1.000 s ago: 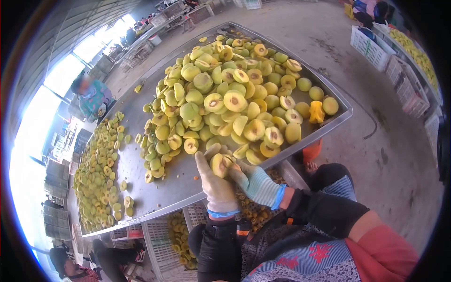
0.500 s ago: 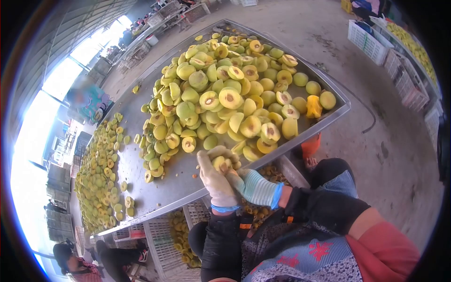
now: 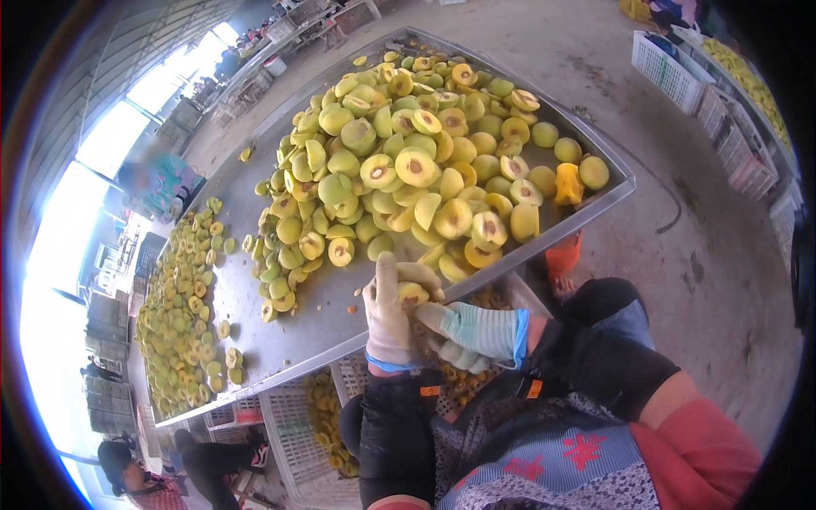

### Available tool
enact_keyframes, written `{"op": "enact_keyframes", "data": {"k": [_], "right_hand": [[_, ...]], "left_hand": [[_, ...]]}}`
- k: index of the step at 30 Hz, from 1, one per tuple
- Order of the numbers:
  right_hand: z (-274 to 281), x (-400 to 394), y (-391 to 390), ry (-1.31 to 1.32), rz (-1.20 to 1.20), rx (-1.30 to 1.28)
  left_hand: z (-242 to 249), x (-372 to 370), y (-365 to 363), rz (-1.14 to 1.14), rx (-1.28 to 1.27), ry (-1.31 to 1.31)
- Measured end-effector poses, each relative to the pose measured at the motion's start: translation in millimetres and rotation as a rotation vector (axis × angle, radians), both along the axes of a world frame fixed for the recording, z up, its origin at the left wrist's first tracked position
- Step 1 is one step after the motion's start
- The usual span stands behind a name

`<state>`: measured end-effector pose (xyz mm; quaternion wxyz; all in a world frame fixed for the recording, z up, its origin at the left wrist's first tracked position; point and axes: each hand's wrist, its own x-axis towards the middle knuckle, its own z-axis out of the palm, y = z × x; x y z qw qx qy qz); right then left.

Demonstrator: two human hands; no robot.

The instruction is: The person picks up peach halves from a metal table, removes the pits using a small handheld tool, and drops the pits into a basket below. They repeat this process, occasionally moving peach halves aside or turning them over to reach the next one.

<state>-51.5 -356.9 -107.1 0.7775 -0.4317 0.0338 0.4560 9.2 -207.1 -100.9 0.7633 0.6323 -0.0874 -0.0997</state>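
Observation:
My left hand (image 3: 393, 313), in a cream glove, is closed around a yellow-green stone fruit half (image 3: 414, 294) just off the table's near edge. My right hand (image 3: 474, 333), in a teal-and-white striped glove with a blue cuff, is beside and slightly below it. Its fingers are curled, and whatever they hold is hidden. Beyond my hands, a large heap of halved stone fruit (image 3: 382, 174) lies on the metal table (image 3: 246, 293). A cut orange-yellow piece (image 3: 569, 184) rests at the heap's right side.
The table's raised metal rim (image 3: 561, 223) runs just beyond my hands. Beneath it stand white plastic crates (image 3: 289, 442) with fruit pieces in them. A second spread of fruit halves (image 3: 183, 314) covers the table's left end. Other people sit at the left; more crates (image 3: 667, 72) stand at right.
My right hand has drawn down and right, a little away from the fruit in my left hand. My left index finger now points upward more. The heap looks unchanged.

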Motion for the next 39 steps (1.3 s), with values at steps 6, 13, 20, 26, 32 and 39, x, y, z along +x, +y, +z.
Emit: {"op": "enact_keyframes", "data": {"k": [6, 13, 20, 26, 32, 39], "right_hand": [[-1.6, -3.3, 3.2, 0.036, 0.085, 0.177], [7.3, -24.7, 9.6, 0.004, 0.112, 0.197], [-3.4, -32.7, 5.8, 0.077, 0.222, 0.297], [8.4, -25.8, 8.7, -0.050, 0.162, 0.119], [8.1, -13.2, 9.0, -0.061, 0.016, 0.026], [-19.4, -2.2, 20.5, -0.444, -0.352, -0.148]], "left_hand": [[8.1, -9.8, -8.1, -0.048, -0.477, 0.342], [-5.0, 2.5, 27.8, 0.092, -0.760, 0.373], [14.1, -43.1, 201.8, 0.885, 0.465, 0.221], [17.0, 2.6, 190.9, 0.807, 1.281, 0.042], [-45.8, 141.4, 101.5, 0.489, 1.266, 0.036], [-45.9, 130.1, 69.5, 0.279, 0.683, 0.100]]}}
